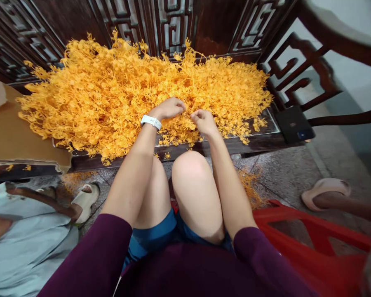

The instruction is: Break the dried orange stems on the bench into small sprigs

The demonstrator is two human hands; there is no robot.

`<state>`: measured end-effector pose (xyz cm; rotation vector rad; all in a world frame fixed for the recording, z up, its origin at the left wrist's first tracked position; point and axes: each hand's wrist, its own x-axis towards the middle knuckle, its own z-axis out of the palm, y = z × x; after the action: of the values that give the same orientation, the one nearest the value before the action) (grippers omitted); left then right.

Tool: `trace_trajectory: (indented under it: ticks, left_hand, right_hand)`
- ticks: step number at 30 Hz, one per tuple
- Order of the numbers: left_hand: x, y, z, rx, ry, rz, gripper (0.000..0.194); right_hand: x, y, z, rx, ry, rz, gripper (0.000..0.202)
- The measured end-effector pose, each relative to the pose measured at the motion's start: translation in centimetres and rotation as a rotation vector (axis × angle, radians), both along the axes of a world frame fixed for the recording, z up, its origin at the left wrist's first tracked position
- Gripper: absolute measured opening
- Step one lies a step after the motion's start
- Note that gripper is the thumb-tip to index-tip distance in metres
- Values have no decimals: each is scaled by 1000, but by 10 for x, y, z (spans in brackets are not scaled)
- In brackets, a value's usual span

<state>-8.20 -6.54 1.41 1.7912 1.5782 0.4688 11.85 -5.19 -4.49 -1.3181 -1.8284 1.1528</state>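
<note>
A large heap of orange artificial flower sprigs (111,90), with thin stems and small spiky heads, lies along a dark wooden bench. My left hand (171,108), with a white band at the wrist, is closed over the front middle of the heap, fingertips bent together. What it pinches is too small to make out. Just to its right, my right hand (204,121) is closed too, thumb and forefinger pinched at an orange flower sprig (188,123). The fingertips of both hands nearly meet above the heap.
The bench's front edge (259,140) runs before my knees, and a dark phone (295,123) lies at its right end. Cardboard (21,132) is at left. A red plastic stool (315,243) stands right. People sit on both sides; orange scraps (250,185) litter the floor.
</note>
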Motion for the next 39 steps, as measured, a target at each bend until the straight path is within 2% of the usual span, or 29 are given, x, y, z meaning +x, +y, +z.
trace_trajectory:
  ticks: [4,7,10,13,17,19,21,23,26,28,29,31,36,39]
  left_hand:
    - [5,-2,-4,-44,227,-142,74]
    - [16,-8,-2,-18,389,-114,89]
    - [20,-11,0,31,393,-77,98]
    - [15,-11,-4,34,358,-40,110]
    - [6,-9,-8,-29,345,-25,125]
    - [5,-10,-8,-63,321,-4,126]
    - [8,-11,-8,-91,302,24,121]
    - [12,-11,-8,-102,307,32,113]
    - [18,-12,-11,-76,334,19,109]
    - [22,-11,-15,-48,342,25,105]
    - [23,-11,-17,-34,346,31,105]
    - [26,-11,-19,-3,361,49,107]
    - [33,-9,-20,17,386,89,118]
    - [30,-7,-22,0,377,75,113]
  right_hand:
    - [9,-2,-1,261,57,-133,19]
    - [12,-5,4,377,44,-207,17]
    - [12,-8,8,349,177,-251,13]
    - [13,-8,10,280,322,-275,11]
    - [19,-2,2,292,427,-289,15]
    - [24,4,-4,288,452,-266,17]
    - [30,12,-8,240,395,-201,18]
    - [35,22,-7,218,233,-125,17]
    - [35,35,8,343,-65,-52,30]
    - [30,40,22,386,-210,55,21]
    - [26,41,27,374,-244,114,19]
    - [17,42,34,343,-269,173,26]
    - [11,45,32,353,-411,177,29]
    - [16,51,35,367,-286,188,32]
